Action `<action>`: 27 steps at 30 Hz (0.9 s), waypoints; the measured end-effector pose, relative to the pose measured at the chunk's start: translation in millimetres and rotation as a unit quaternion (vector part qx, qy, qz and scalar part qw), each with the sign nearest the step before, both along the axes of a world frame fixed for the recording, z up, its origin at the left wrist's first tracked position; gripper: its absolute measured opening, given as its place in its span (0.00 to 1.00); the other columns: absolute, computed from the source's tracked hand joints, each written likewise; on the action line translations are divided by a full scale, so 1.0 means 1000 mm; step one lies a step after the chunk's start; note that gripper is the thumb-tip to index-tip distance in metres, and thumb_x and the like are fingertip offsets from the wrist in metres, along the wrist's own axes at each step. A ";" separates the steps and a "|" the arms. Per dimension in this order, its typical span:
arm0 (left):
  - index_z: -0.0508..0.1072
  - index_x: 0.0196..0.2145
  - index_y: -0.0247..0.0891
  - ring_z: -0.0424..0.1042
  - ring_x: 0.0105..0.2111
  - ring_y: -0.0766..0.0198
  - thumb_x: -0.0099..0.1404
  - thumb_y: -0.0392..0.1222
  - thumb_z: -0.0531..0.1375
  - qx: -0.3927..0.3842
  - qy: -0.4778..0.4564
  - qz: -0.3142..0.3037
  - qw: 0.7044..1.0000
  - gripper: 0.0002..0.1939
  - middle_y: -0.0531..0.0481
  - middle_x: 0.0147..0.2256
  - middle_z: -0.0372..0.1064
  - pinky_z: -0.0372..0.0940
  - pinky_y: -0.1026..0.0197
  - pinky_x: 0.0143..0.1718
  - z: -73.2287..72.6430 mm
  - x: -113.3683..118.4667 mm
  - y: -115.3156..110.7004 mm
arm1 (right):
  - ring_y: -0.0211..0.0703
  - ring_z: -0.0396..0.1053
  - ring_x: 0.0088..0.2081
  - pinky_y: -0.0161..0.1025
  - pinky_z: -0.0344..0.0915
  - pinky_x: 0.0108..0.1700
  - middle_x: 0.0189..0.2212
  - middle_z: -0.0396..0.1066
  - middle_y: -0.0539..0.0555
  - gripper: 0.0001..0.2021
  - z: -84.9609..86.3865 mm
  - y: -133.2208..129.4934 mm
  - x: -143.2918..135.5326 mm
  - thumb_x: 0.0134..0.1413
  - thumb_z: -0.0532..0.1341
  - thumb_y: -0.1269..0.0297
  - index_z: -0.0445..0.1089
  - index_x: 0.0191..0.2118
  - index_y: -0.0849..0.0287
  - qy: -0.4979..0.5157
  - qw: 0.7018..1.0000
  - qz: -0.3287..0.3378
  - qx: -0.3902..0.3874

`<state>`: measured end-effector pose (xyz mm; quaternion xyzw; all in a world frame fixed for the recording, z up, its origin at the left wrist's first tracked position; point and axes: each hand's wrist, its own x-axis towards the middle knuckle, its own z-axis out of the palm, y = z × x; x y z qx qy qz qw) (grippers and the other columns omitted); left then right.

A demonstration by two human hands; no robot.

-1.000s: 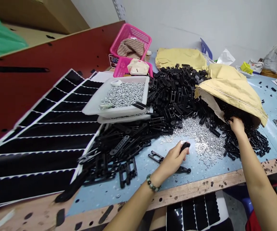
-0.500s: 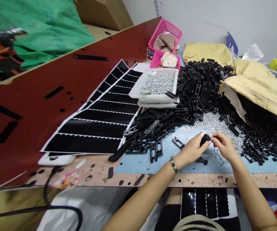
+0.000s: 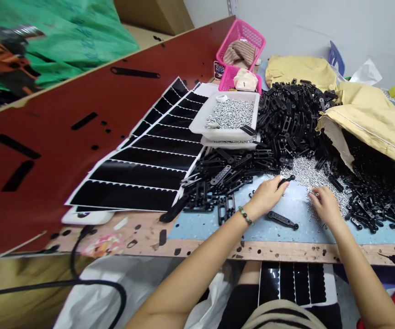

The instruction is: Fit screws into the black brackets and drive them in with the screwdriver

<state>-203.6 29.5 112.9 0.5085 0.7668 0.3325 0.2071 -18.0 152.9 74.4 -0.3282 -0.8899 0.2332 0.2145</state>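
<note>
My left hand [image 3: 269,193] is closed around a black plastic link piece [image 3: 287,180], whose rounded end sticks out past the fingertips. Over the edge of a heap of small silver metal fasteners [image 3: 305,171], my right hand [image 3: 326,208] has its thumb and fingers drawn together. What is between those fingertips is too small to make out. A longer black arm-shaped part [image 3: 282,220] lies on the blue table cover between the hands and the front edge.
A large pile of black plastic parts [image 3: 286,114] rises behind the hands. White tubs of screws [image 3: 230,114] stand left of it, beside black sticker sheets [image 3: 139,169]. An open yellow sack [image 3: 372,119] spills parts at right. A red board [image 3: 56,123] walls the left side.
My hands have come apart. The right one moved off the black piece down to the fasteners; the left still holds the piece, slightly farther left and back. The view has shifted a little.
</note>
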 end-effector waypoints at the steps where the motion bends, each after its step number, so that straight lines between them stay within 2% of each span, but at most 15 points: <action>1: 0.64 0.32 0.39 0.68 0.32 0.59 0.69 0.46 0.49 -0.007 -0.007 -0.001 1.000 0.11 0.50 0.29 0.68 0.59 0.60 0.33 -0.003 -0.003 0.002 | 0.52 0.68 0.42 0.49 0.63 0.46 0.38 0.72 0.59 0.11 -0.004 0.001 -0.002 0.60 0.56 0.59 0.71 0.40 0.58 -0.045 0.998 0.004 0.042; 3: 0.64 0.32 0.39 0.68 0.33 0.59 0.69 0.44 0.50 -0.015 -0.014 -0.015 1.000 0.10 0.50 0.31 0.68 0.60 0.60 0.35 -0.009 -0.004 0.005 | 0.51 0.67 0.42 0.48 0.60 0.47 0.37 0.72 0.58 0.08 -0.011 0.000 -0.009 0.60 0.56 0.63 0.71 0.38 0.58 -0.108 0.991 0.010 0.084; 6: 0.64 0.31 0.39 0.69 0.36 0.59 0.67 0.41 0.51 -0.029 -0.020 -0.021 0.999 0.07 0.48 0.34 0.69 0.61 0.60 0.38 -0.017 -0.004 0.005 | 0.48 0.67 0.39 0.44 0.58 0.45 0.33 0.71 0.56 0.09 -0.014 -0.006 -0.016 0.61 0.55 0.66 0.70 0.33 0.58 -0.141 0.985 0.019 0.096; 9: 0.65 0.33 0.38 0.69 0.38 0.57 0.67 0.40 0.50 -0.042 -0.022 -0.012 0.999 0.06 0.46 0.36 0.70 0.61 0.58 0.40 -0.022 -0.005 0.004 | 0.47 0.66 0.38 0.43 0.56 0.44 0.32 0.70 0.54 0.09 -0.014 -0.012 -0.019 0.61 0.56 0.61 0.69 0.31 0.57 -0.137 0.985 0.039 0.094; 11: 0.65 0.33 0.38 0.69 0.36 0.57 0.67 0.41 0.50 -0.048 -0.027 -0.011 0.998 0.07 0.47 0.34 0.70 0.62 0.58 0.38 -0.025 -0.007 0.003 | 0.47 0.65 0.39 0.43 0.56 0.44 0.33 0.70 0.54 0.08 -0.013 -0.018 -0.024 0.61 0.57 0.59 0.69 0.34 0.57 -0.114 0.988 0.046 0.091; 14: 0.66 0.32 0.38 0.69 0.35 0.58 0.67 0.42 0.50 -0.043 -0.028 -0.012 0.999 0.09 0.49 0.32 0.70 0.62 0.59 0.38 -0.027 -0.009 0.003 | 0.47 0.65 0.41 0.43 0.56 0.45 0.37 0.70 0.55 0.06 -0.013 -0.029 -0.040 0.60 0.58 0.61 0.70 0.39 0.56 -0.090 0.990 0.070 0.088; 18: 0.68 0.35 0.37 0.68 0.41 0.57 0.67 0.40 0.50 -0.021 -0.012 -0.007 1.000 0.09 0.46 0.38 0.69 0.61 0.58 0.44 -0.027 -0.015 -0.003 | 0.49 0.65 0.40 0.44 0.57 0.45 0.35 0.70 0.55 0.05 -0.012 -0.039 -0.055 0.59 0.58 0.64 0.70 0.35 0.57 -0.124 0.982 0.104 0.098; 21: 0.70 0.35 0.36 0.68 0.38 0.58 0.66 0.39 0.52 -0.024 -0.011 -0.043 0.999 0.09 0.47 0.35 0.70 0.62 0.58 0.42 -0.028 -0.018 -0.011 | 0.49 0.65 0.39 0.45 0.59 0.44 0.34 0.69 0.55 0.07 -0.011 -0.039 -0.044 0.58 0.60 0.59 0.69 0.33 0.57 -0.112 0.983 0.120 0.086; 24: 0.72 0.35 0.38 0.68 0.36 0.60 0.65 0.39 0.55 -0.027 -0.014 -0.110 0.994 0.07 0.50 0.33 0.70 0.62 0.61 0.40 -0.030 -0.014 -0.013 | 0.47 0.66 0.38 0.44 0.62 0.42 0.37 0.69 0.56 0.11 -0.011 -0.036 -0.022 0.60 0.57 0.56 0.68 0.41 0.57 -0.021 0.995 0.096 0.035; 27: 0.73 0.35 0.38 0.68 0.39 0.61 0.64 0.37 0.57 -0.021 -0.003 -0.166 0.986 0.05 0.49 0.36 0.69 0.61 0.62 0.42 -0.032 -0.008 -0.008 | 0.46 0.67 0.39 0.44 0.65 0.43 0.40 0.69 0.57 0.12 -0.014 -0.036 -0.005 0.62 0.54 0.59 0.65 0.48 0.57 0.051 0.994 0.095 -0.002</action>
